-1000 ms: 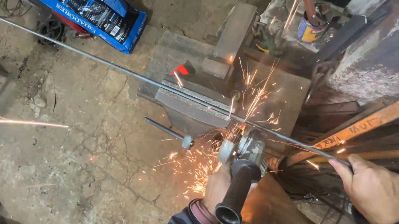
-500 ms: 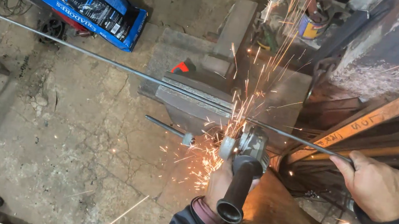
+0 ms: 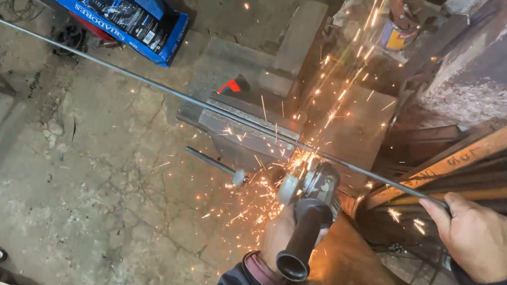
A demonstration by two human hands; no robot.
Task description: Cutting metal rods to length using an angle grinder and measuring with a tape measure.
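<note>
Over concrete floor (image 3: 88,204), right hand (image 3: 479,239) grips left-right rod (image 3: 141,81); left hand (image 3: 276,234) grips grinder (image 3: 308,205).

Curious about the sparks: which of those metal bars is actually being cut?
The long thin rod spanning the floor, gripped by the right hand; the rusty bars lean aside, untouched.

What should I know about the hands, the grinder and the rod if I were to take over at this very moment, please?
Left hand: gripping the angle grinder, whose disc is on the long steel rod; sparks fly up and down from the contact point.
Right hand: closed around the rod's near end, steadying it.
The rod runs across the vise, far end reaching past the blue box.
Done: the cut is under way beside the vise.
Left: the rod looks not yet parted; the sparks hide how deep the cut is.
</note>
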